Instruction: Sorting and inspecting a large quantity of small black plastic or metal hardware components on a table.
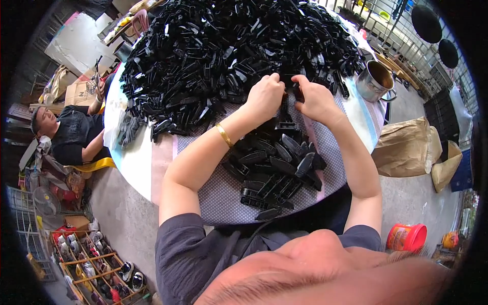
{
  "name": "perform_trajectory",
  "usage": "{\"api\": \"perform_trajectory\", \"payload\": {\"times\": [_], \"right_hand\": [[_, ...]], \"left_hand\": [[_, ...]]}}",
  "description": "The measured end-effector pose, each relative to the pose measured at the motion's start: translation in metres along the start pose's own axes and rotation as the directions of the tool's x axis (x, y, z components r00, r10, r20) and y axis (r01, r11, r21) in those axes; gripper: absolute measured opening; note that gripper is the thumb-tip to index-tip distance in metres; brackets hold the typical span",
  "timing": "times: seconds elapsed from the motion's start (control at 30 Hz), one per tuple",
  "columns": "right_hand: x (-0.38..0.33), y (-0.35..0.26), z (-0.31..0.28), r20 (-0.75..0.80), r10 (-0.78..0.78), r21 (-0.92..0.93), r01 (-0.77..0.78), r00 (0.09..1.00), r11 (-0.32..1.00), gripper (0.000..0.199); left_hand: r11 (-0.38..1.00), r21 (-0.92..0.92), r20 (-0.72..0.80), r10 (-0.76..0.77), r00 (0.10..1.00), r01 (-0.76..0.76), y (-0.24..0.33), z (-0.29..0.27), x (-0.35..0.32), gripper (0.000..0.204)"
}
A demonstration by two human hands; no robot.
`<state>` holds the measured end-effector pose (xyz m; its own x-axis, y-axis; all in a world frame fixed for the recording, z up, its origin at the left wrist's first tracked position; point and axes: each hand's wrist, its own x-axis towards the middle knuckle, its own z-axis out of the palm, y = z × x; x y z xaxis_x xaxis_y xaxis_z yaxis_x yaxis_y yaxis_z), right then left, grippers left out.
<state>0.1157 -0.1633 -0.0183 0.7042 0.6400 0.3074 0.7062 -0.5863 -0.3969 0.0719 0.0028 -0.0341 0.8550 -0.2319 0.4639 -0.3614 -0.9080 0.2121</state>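
Note:
A large heap of black plastic parts covers the far side of the round table. At its near edge, my left hand is closed, fingers curled; what it grips, if anything, is hidden. Close beside it, my right hand pinches a small black plastic part between thumb and fingers. Below my hands, between my forearms, lies a smaller pile of black plastic parts, long and rounded, some showing a ribbed frame. A gold bracelet circles my left wrist.
The patterned tablecloth shows along the table's near edge. A metal mug stands at the right; a grey cloth lies at the left. Another person sits left. Paper sacks, a red bucket and a shoe rack stand around.

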Motion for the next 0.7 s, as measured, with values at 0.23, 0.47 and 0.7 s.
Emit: {"api": "perform_trajectory", "payload": {"times": [0.23, 0.47, 0.7], "right_hand": [[0.006, 0.01, 0.0, 0.047, 0.051, 0.186, -0.059, 0.998, 0.981, 0.033], [0.003, -0.007, 0.007, -0.061, -0.066, 0.599, 0.09, 0.996, 0.796, 0.031], [0.003, -0.01, -0.003, -0.246, -0.158, 0.309, 0.232, 0.956, 0.922, 0.03]], "left_hand": [[0.992, -0.125, 0.065, 0.003, 0.998, 0.005, 0.004, -0.012, -0.011, 0.018], [0.51, -0.711, 0.302, -0.399, 0.866, 0.483, -0.004, -0.034, 0.001, 0.035], [-0.08, -0.936, 0.352, -0.223, 0.909, 0.342, -0.011, -0.033, -0.001, 0.038]]}}
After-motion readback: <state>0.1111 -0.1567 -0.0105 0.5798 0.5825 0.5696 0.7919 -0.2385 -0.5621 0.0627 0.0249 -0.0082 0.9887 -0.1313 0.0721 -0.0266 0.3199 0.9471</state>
